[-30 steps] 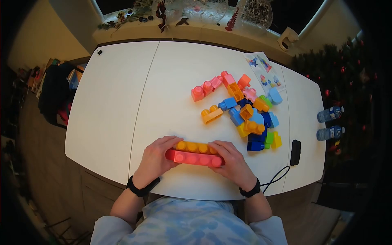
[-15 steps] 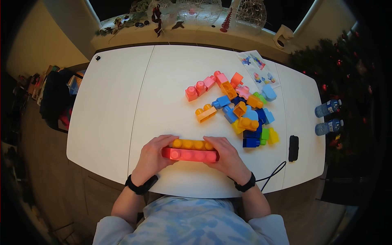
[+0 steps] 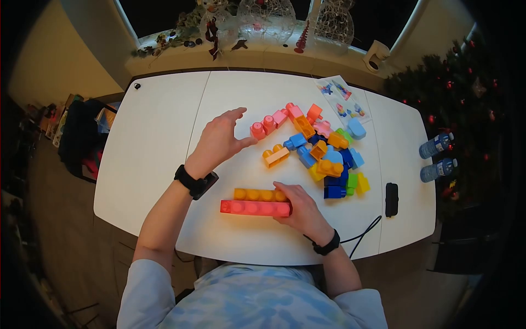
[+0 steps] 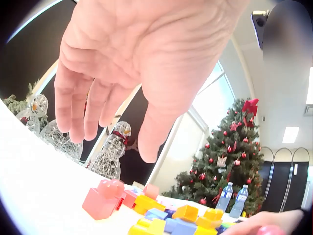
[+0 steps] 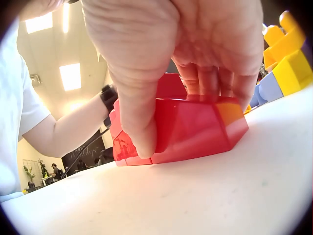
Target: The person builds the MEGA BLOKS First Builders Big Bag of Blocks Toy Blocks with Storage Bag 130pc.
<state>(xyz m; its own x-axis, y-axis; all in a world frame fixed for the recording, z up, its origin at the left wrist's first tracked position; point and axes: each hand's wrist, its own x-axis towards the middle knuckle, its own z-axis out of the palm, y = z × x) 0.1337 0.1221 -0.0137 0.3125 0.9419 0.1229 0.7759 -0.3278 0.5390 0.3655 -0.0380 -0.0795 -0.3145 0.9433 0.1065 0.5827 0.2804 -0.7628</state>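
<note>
A pink-red row of blocks lies on the table beside an orange row just behind it. My right hand grips the right end of both rows; in the right wrist view its thumb presses the red block, with the other fingers over the far side. My left hand is in the air with fingers spread, holding nothing, just left of a pink block that ends a chain of pink blocks. In the left wrist view that pink block sits below the open left hand.
Right of centre on the table is a pile of mixed blocks, with blue ones in front. A picture sheet lies behind it. Two water bottles, a black case and a cable are at the right.
My left hand has let go of the left end of the rows and moved up and away towards the pink chain. My right hand remains on the right end.
</note>
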